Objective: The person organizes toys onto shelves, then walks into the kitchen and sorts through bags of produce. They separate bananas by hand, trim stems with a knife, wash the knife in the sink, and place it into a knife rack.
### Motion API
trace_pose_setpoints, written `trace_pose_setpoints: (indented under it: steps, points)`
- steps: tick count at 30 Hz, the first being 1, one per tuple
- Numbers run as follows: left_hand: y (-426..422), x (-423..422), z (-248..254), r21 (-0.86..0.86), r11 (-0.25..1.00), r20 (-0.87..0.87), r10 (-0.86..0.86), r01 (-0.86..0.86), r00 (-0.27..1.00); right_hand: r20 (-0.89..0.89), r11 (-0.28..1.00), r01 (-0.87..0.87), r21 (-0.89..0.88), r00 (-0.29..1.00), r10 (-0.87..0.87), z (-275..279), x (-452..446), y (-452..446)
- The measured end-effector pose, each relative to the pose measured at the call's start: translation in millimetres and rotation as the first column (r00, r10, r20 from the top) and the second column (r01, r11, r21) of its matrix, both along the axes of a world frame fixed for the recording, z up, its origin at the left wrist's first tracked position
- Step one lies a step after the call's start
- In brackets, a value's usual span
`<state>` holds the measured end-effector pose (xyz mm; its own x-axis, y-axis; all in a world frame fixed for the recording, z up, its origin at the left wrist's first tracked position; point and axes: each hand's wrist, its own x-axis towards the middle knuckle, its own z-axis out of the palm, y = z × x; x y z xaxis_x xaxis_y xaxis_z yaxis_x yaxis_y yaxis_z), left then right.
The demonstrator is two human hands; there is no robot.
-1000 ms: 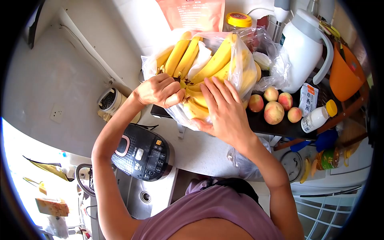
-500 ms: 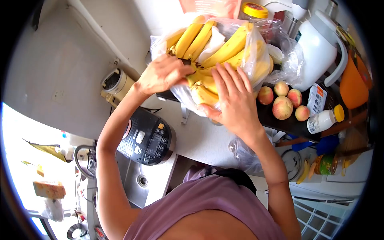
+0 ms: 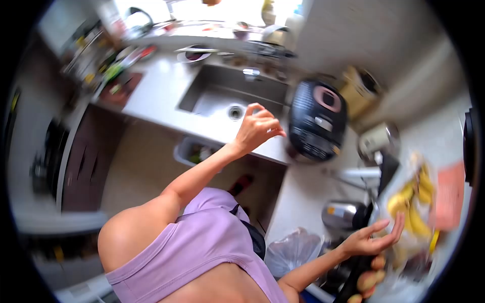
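My left hand (image 3: 258, 130) is raised over the counter edge between the sink (image 3: 222, 96) and the black rice cooker (image 3: 318, 121). Its fingers are loosely bent and apart, and no object shows in them. At the lower right, my right hand (image 3: 375, 240) has its fingers spread, with nothing in it. It is just in front of the yellow bananas (image 3: 415, 208) in their clear plastic bag, which look blurred. Several peaches (image 3: 370, 281) lie below my right hand, partly cut off from view.
A steel kettle (image 3: 343, 214) and a plastic bag (image 3: 294, 251) are on the right counter. A beige container (image 3: 359, 91) stands behind the cooker. Below the sink edge is a bin (image 3: 189, 151). Cluttered items (image 3: 113, 73) sit at the upper left.
The view has swung left to the sink, so the bananas now appear at the right edge. Both hands have come off the bananas; my left hand has moved far from them.
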<state>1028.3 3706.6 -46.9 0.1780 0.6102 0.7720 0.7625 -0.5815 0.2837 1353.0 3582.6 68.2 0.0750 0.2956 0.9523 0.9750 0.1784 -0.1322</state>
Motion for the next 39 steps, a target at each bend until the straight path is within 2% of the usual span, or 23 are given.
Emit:
trace_pose_setpoints:
  steps: [4, 5, 7, 9, 11, 13, 14, 15, 16, 19, 20, 22, 23, 24, 26, 27, 29, 30, 31, 33, 36, 37, 39]
  points:
    - [-81, -95, -20, -0.214, 0.944, -0.019, 0.254, -0.252, 0.967, -0.177, 0.92, -0.33, -0.211, 0.939, 0.296, -22, -84, 17]
    - [-123, -154, -14, -0.3, 0.878, 0.016, 0.395, -0.373, 0.918, -0.202, 0.833, -0.471, -0.29, 0.881, 0.428, -13, -149, 18]
    - [-129, -154, -9, -0.318, 0.819, 0.013, 0.507, -0.477, 0.862, -0.317, 0.714, -0.621, -0.322, 0.782, 0.537, -31, -155, 45]
    - [-170, -216, -8, -0.363, 0.78, 0.026, 0.555, -0.51, 0.831, -0.372, 0.532, -0.769, -0.354, 0.638, 0.674, -37, -248, 36]
    - [-200, -263, 7, -0.386, 0.788, 0.271, 0.593, -0.479, 0.758, -0.321, 0.332, -0.861, -0.385, 0.462, 0.827, -48, -347, 20]
    - [-227, -309, 4, -0.469, 0.858, 0.514, 0.458, -0.209, 0.725, -0.102, 0.167, -0.902, -0.399, 0.225, 0.969, -55, -452, -2]
    - [-242, -338, 10, -0.447, 0.894, 0.711, 0.337, 0.026, 0.617, -0.039, 0.109, -0.902, -0.417, 0.138, 0.99, -62, -511, -15]
    - [-252, -361, 3, -0.345, 0.89, 0.897, 0.217, 0.299, 0.386, 0.026, 0.07, -0.901, -0.428, 0.065, 0.998, -70, -560, -22]
    - [-263, -378, -5, -0.353, 0.856, 0.926, 0.26, 0.378, 0.275, 0.041, 0.02, -0.893, -0.451, 0.002, 0.999, -70, -602, -26]
    - [-295, -455, 7, -0.455, 0.771, 0.884, 0.331, 0.446, 0.33, 0.051, -0.099, -0.819, -0.565, -0.154, 0.987, -84, -711, -11]
    - [-303, -473, 19, -0.481, 0.798, 0.868, 0.374, 0.363, 0.328, 0.018, -0.118, -0.805, -0.581, -0.157, 0.987, -89, -739, -5]
    - [-316, -518, 34, -0.561, 0.814, 0.709, 0.379, 0.151, 0.595, -0.008, -0.123, -0.802, -0.585, -0.147, 0.989, -110, -784, 7]
    - [-319, -541, 43, -0.578, 0.816, 0.57, 0.378, 0.029, 0.729, -0.029, -0.039, -0.814, -0.579, -0.027, 0.999, -121, -806, 18]
    - [-321, -570, 47, -0.58, 0.814, 0.554, 0.376, 0.02, 0.743, -0.054, 0.04, -0.826, -0.563, 0.084, 0.995, -126, -836, 30]
    - [-329, -594, 25, -0.602, 0.79, 0.774, 0.542, 0.115, 0.326, -0.12, 0.032, -0.749, -0.662, 0.148, 0.982, -147, -854, 62]
    - [-335, -631, 23, -0.594, 0.799, 0.774, 0.536, 0.094, 0.336, -0.114, 0.059, -0.712, -0.7, 0.192, 0.975, -145, -887, 75]
    - [-339, -668, 2, -0.558, 0.82, 0.791, 0.572, -0.128, 0.217, -0.263, -0.083, -0.66, -0.746, 0.178, 0.948, -133, -914, 99]
    - [-340, -688, 7, -0.535, 0.82, 0.81, 0.567, -0.205, 0.153, -0.271, -0.078, -0.7, -0.71, 0.169, 0.948, -125, -934, 111]
    - [-342, -705, 7, -0.538, 0.797, 0.793, 0.589, -0.276, 0.155, -0.419, -0.186, -0.722, -0.666, 0.156, 0.894, -123, -954, 127]
    - [-351, -752, -2, -0.534, 0.763, 0.789, 0.605, -0.365, 0.109, -0.265, -0.13, -0.834, -0.536, 0.02, 0.964, -129, -1011, 165]
    - [-354, -815, 7, -0.57, 0.595, 0.735, 0.678, -0.566, -0.026, -0.478, -0.314, -0.785, -0.533, -0.027, 0.878, -93, -1110, 203]
    - [-366, -833, 7, -0.619, 0.571, 0.698, 0.714, -0.54, -0.045, -0.562, -0.389, -0.732, -0.56, -0.01, 0.827, -80, -1140, 208]
    - [-373, -869, 9, -0.549, 0.567, 0.753, 0.654, -0.613, -0.069, -0.396, -0.199, -0.701, -0.685, 0.129, 0.909, -42, -1207, 206]
